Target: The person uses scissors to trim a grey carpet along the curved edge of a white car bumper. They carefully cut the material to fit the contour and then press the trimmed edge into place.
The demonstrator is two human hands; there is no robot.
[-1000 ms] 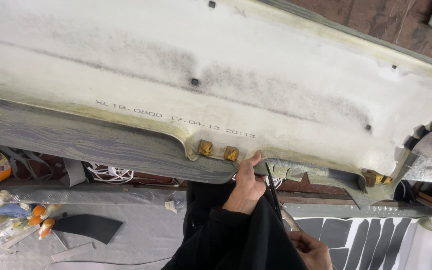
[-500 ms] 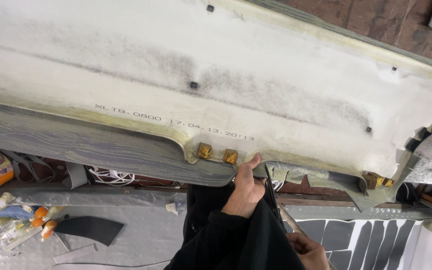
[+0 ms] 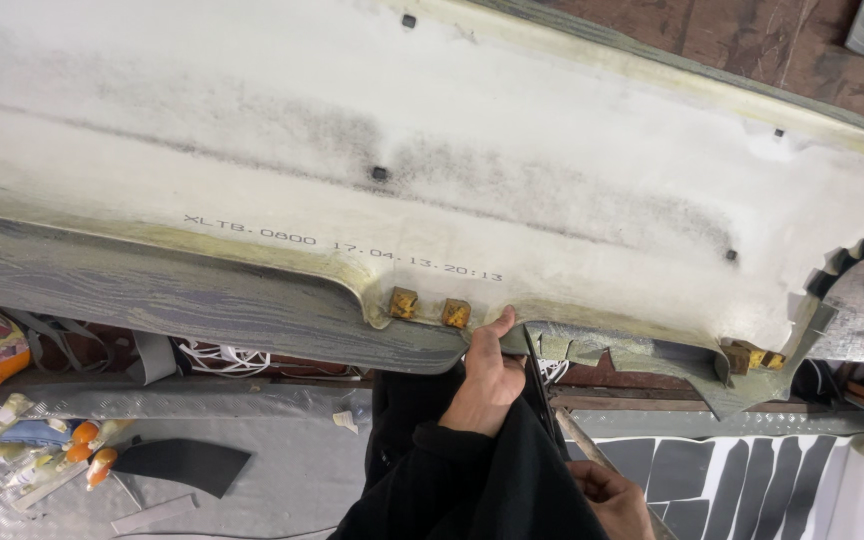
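Change: against the earlier views, the left hand [image 3: 487, 375] keeps its place at the lower edge of the moulded panel [image 3: 432, 170]; no visible shift, so work stays at one spot.
Left hand: thumb pressed on the panel edge, just right of the two yellow blocks [image 3: 428, 307].
Right hand [image 3: 614, 500]: closed on a thin dark tool [image 3: 537, 385], below the blocks.
Panel axis: long, running left to right, dropping slightly rightward.
Tool axis: tip up toward the panel edge.

A large off-white, grime-streaked fibreglass panel [image 3: 472, 150] lies tilted across the view; grey woven cloth [image 3: 202, 300] lines its lower edge, frayed near two yellowed blocks [image 3: 428, 308].
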